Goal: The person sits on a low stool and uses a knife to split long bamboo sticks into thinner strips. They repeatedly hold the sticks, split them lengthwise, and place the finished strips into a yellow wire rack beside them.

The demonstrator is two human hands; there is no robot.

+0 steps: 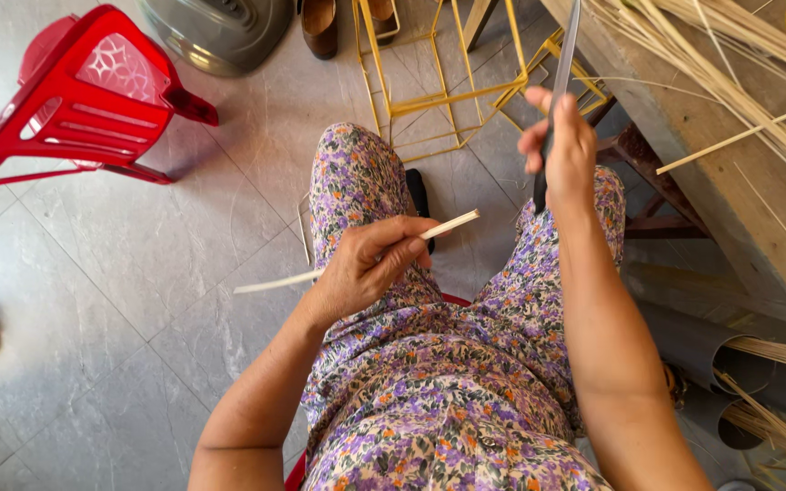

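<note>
My left hand [370, 264] grips a thin pale bamboo strip [452, 223] over my left knee; the strip runs from lower left to upper right, with both ends sticking out of the fist. My right hand [561, 150] is raised above my right knee and holds a long knife [564, 50] by its dark handle, blade pointing up and away. The knife and the strip are apart. I am seated, in purple flowered trousers [429, 391].
A red plastic chair [84, 91] lies tipped at upper left. A yellow wire frame [438, 91] stands ahead on the grey tile floor. A wooden bench [711, 145] with many bamboo strips is on the right; grey tubes [702, 341] holding strips lie below it.
</note>
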